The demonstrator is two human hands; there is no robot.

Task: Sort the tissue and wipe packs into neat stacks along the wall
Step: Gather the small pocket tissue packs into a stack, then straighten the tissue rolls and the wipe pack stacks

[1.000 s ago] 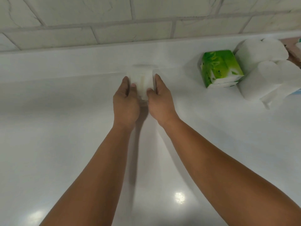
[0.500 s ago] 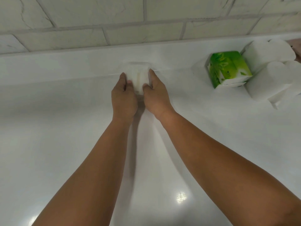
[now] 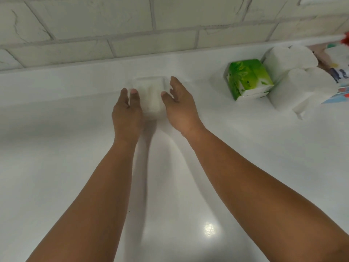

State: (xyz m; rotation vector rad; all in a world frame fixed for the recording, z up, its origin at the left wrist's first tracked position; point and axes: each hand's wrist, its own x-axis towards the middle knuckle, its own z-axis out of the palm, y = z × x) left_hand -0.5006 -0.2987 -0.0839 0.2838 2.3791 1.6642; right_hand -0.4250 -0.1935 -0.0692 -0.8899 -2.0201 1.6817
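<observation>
At the near edge, both bare forearms are stretching fwd over the white table point(image 3: 66, 176), w/ a bright glare spot showing on the surface between them. Further out, the left hand point(image 3: 127, 110) is sitting w/ fingers straight and close together, nothing gripped, just beside the left side of the white tissue pack point(image 3: 151, 95); can't tell if it's actually touching. The right hand point(image 3: 180, 106) is flanking the pack's right side, fingers relaxed and slightly spread, thumb tip just beside the pack, also gripping nothing. The pack itself is lying flat on the table between the two hands, its far end sitting at the foot of the low white ledge point(image 3: 75, 80) along the wall. Off to the right, well apart from the hands, a green tissue pack point(image 3: 247, 78) is sitting tilted, its right side touching a cluster of white paper rolls point(image 3: 294, 72). At the far right edge, some coloured packs point(image 3: 340, 74) are getting cut off by the frame, too blurred to ID. Farthest back, the pale brick-tile wall point(image 3: 132, 25) is running across the whole top.
</observation>
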